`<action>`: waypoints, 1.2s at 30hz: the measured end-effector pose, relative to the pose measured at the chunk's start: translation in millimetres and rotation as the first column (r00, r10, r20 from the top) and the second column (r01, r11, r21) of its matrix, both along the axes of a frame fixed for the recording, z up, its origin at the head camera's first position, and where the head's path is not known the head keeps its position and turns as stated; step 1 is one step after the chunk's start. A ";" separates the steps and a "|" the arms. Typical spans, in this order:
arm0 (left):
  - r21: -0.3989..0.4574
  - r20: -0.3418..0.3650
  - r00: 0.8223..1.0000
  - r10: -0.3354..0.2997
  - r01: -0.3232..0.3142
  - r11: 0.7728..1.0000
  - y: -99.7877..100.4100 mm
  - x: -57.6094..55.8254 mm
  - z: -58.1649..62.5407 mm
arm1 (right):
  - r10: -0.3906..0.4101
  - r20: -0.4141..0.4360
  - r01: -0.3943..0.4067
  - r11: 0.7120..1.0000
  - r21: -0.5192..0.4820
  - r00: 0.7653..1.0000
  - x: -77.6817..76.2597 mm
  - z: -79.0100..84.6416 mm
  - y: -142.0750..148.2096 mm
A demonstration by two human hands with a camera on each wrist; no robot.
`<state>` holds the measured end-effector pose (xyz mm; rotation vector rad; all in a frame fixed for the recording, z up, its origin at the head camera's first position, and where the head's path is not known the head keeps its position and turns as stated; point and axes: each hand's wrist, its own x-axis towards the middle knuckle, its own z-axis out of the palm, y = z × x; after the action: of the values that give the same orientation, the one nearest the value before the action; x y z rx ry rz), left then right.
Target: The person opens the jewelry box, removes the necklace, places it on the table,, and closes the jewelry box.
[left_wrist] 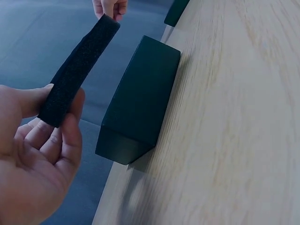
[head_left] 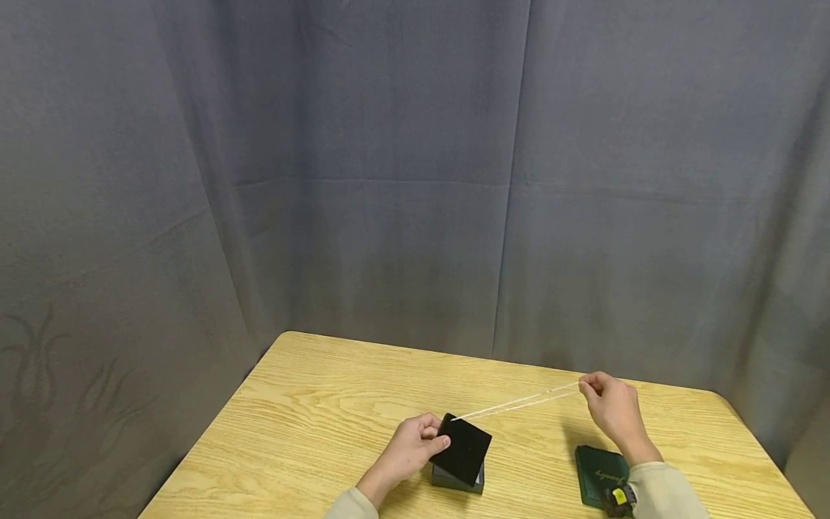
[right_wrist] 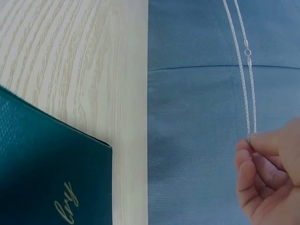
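My left hand (head_left: pixel 411 447) pinches a thin black foam jewelry-box insert (head_left: pixel 463 450) by its edge, thumb on one face and fingers behind. From a corner of the insert a silver chain necklace (right_wrist: pixel 243 79) runs in two straight strands to my right hand (head_left: pixel 612 411). Thumb and forefinger of that hand pinch the chain's far end; its ring clasp (right_wrist: pixel 248 52) lies partway along one strand. Below the insert stands a dark green box base (left_wrist: pixel 140 89), apart from the foam. How the chain is fixed to the insert is hidden.
A green box lid (head_left: pixel 603 468) with gold script rests on the wooden table (head_left: pixel 324 404) beneath my right forearm. A black device with a yellow patch (head_left: pixel 620 497) is at the right wrist. Grey curtains (head_left: pixel 402 216) hang behind the table.
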<state>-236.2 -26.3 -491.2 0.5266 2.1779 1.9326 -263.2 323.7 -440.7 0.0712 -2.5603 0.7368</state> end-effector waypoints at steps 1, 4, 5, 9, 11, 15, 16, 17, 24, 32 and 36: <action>-0.002 0.001 1.000 -0.004 0.004 1.000 -0.1 0.1 0.0 | -0.001 0.005 0.001 1.000 0.000 1.000 -0.1 -0.2 0.2; -0.009 -0.001 1.000 -0.013 0.013 1.000 0.1 -0.2 -0.3 | -0.007 0.028 0.007 1.000 -0.002 1.000 -0.4 -0.5 0.7; -0.014 -0.007 1.000 -0.017 0.016 1.000 0.1 -0.2 -0.2 | -0.009 0.039 0.009 1.000 -0.004 0.999 -0.5 -0.5 0.9; -0.018 -0.027 0.999 -0.031 0.031 0.999 -0.2 0.3 1.0 | -0.014 0.071 0.015 1.000 -0.013 0.997 -0.2 -0.6 1.4; -0.020 -0.031 0.999 -0.039 0.038 0.999 -0.5 -0.1 1.1 | -0.012 0.080 0.013 1.000 -0.017 0.997 -0.4 -1.2 2.0; -0.032 -0.044 0.998 -0.051 0.049 0.998 -0.8 -0.5 0.9 | -0.009 0.088 0.011 1.000 -0.019 0.996 -1.1 -2.7 3.8; -0.036 -0.048 0.997 -0.053 0.052 0.998 -0.9 -0.5 0.9 | -0.010 0.088 0.012 1.000 -0.018 0.996 -1.4 -3.0 4.2; -0.041 -0.052 0.997 -0.055 0.053 0.998 -0.9 -0.4 0.9 | -0.010 0.086 0.012 1.000 -0.015 0.996 -1.5 -3.2 4.5; -0.037 -0.054 0.996 -0.067 0.065 0.997 -1.9 -0.6 1.7 | -0.016 0.059 0.016 1.000 -0.002 0.998 -1.7 -2.7 7.0; -0.051 -0.082 0.997 0.005 -0.009 0.999 -14.7 -2.3 2.0 | -0.128 0.071 0.131 0.991 -0.040 0.989 4.1 5.9 20.6; -0.061 -0.089 0.996 0.002 -0.007 0.998 -16.7 -2.7 2.7 | -0.111 0.041 0.112 0.993 -0.027 0.993 3.9 9.5 21.7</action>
<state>-238.9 -43.0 -488.4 0.6091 2.2860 1.8724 -259.3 345.3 -431.3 -0.0963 -2.5663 0.7399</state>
